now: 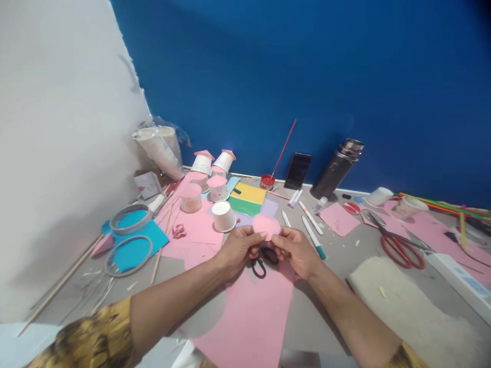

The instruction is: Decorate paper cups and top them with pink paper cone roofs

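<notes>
A small rounded piece of pink paper (pixel 266 225) is held up between both hands. My left hand (pixel 240 248) pinches its lower left edge between thumb and fingers. On the lower right edge, my right hand (pixel 297 249) grips it the same way. Just below the hands lies a pair of scissors with black handles (pixel 259 268), its blades hidden. Under them a long pink paper sheet (pixel 257 317) runs toward me. An upright white paper cup (pixel 224 216) stands to the left, beyond my left hand.
Several paper cups with pink tops (pixel 218 189) stand at the back left, near stacked cups (pixel 159 151). Two grey rings (pixel 129 255) lie on blue paper. Markers (pixel 312 232), a dark flask (pixel 337 168), a phone (pixel 298 170) and red-handled scissors (pixel 401 250) are on the right.
</notes>
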The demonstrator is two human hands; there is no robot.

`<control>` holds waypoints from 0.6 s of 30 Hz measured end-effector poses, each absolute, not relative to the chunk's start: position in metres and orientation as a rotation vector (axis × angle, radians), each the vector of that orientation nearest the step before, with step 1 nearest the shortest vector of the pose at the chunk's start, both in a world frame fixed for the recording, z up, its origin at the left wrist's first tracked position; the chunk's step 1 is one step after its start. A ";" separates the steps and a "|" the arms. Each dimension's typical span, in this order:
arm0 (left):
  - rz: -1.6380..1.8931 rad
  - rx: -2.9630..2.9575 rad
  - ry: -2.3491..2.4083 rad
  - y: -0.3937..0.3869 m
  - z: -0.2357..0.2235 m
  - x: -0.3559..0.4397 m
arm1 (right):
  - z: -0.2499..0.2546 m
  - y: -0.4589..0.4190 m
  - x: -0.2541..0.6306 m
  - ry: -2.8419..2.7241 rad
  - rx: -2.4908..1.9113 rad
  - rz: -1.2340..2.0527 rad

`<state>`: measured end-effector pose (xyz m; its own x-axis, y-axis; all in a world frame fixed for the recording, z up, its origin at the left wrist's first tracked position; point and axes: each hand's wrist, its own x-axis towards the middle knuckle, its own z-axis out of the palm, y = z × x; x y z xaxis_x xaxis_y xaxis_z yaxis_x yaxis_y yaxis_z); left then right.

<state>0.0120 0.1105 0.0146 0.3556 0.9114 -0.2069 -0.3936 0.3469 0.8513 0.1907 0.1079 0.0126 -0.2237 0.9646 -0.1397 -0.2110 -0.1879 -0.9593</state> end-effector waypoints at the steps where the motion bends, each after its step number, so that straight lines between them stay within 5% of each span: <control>1: 0.975 0.809 0.799 0.110 0.015 0.012 | 0.011 0.108 0.190 -1.119 -1.053 1.560; 18: 0.922 0.755 0.672 0.108 0.010 0.012 | 0.018 0.098 0.182 -1.271 -1.118 1.198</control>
